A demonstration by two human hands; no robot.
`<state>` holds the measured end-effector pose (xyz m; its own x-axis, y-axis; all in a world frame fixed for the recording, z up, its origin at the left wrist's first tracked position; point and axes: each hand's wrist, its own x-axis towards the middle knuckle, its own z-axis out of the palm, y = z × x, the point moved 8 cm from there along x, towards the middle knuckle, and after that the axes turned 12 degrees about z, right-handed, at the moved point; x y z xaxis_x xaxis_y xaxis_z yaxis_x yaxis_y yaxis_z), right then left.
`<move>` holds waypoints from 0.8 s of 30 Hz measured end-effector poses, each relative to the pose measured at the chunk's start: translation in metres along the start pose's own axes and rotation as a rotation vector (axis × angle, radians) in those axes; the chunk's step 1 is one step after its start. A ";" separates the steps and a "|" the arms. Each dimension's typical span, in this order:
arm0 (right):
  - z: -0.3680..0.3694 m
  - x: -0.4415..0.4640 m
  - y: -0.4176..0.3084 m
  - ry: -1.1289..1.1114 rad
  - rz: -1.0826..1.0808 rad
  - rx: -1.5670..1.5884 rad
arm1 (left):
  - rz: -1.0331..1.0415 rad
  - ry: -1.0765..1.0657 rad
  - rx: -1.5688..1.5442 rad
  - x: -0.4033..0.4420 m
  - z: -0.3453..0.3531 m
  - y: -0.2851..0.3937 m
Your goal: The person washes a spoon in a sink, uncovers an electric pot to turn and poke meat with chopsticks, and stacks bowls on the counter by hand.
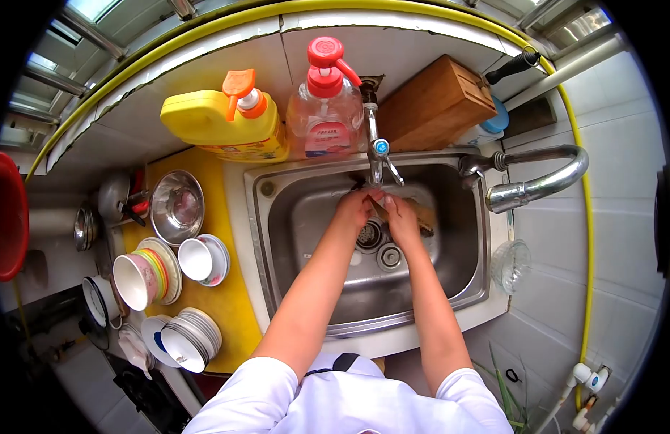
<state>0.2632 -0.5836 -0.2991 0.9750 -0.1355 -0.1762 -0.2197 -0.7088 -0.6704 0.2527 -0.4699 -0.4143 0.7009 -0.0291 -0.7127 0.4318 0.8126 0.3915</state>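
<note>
Both my hands are together inside the steel sink (454, 275), just below the small tap (375, 137). My left hand (355, 210) has its fingers curled in, close to the tap's outlet. Beside it, my right hand (402, 218) is also closed. A thin brownish piece (379, 210) shows between the two hands, too small to name. Behind my right hand lies a tan and brown item (425, 215), partly covered by the hand. Under the hands are the drain (369, 235) and a round metal strainer cap (389, 257).
Left of the sink, a yellow board (230, 318) carries stacked bowls (136, 281), plates (192, 338) and a steel bowl (177, 206). Behind stand a yellow jug (197, 119), a pump bottle (325, 108) and a wooden knife block (433, 101). A curved faucet (545, 155) overhangs the right rim.
</note>
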 end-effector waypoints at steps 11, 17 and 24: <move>0.027 -0.029 -0.027 -0.246 -0.051 -0.280 | -0.148 0.033 0.134 -0.022 -0.014 0.000; 0.021 -0.049 -0.045 -0.276 -0.101 -0.452 | 0.360 0.177 0.426 -0.010 -0.023 0.040; 0.055 -0.034 -0.005 -0.728 0.446 0.421 | 0.307 0.011 0.831 -0.006 -0.002 0.032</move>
<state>0.2295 -0.5377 -0.3293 0.5686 0.2316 -0.7893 -0.6992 -0.3693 -0.6121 0.2615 -0.4427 -0.3988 0.8502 0.1298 -0.5103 0.5011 0.0981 0.8598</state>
